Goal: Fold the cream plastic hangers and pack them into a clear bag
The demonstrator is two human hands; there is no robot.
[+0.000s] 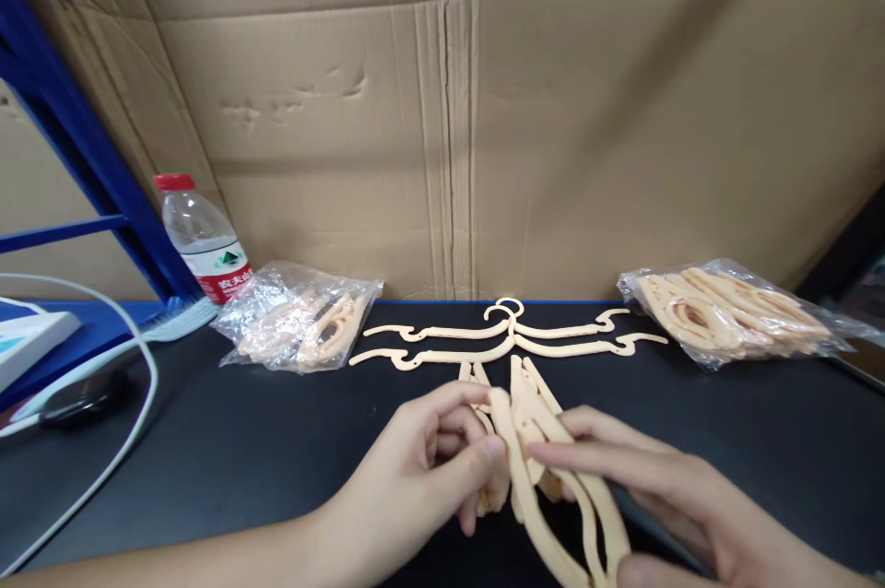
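Near the front of the table, a beige folding clothes hanger point(520, 468) is folded up and tilted between my hands. My left hand point(429, 468) is closed, with thumb and fingertips at the hanger's upper left arm. My right hand point(681, 496) grips the hanger's right side, its fingers stretched across the folded arms and its thumb low at the frame's bottom edge. More folded hangers point(539, 381) lie just behind and beneath, partly hidden by my hands. Farther back, two unfolded hangers point(456, 354) lie one behind the other with their arms spread.
Clear plastic bags of beige hangers lie on the left point(304, 321) and right point(733, 311). A red-capped water bottle point(204, 233) leans at the back left. White cable point(153, 376) loops over the left side. A cardboard wall point(332, 127) closes the back of the black table point(277, 441).
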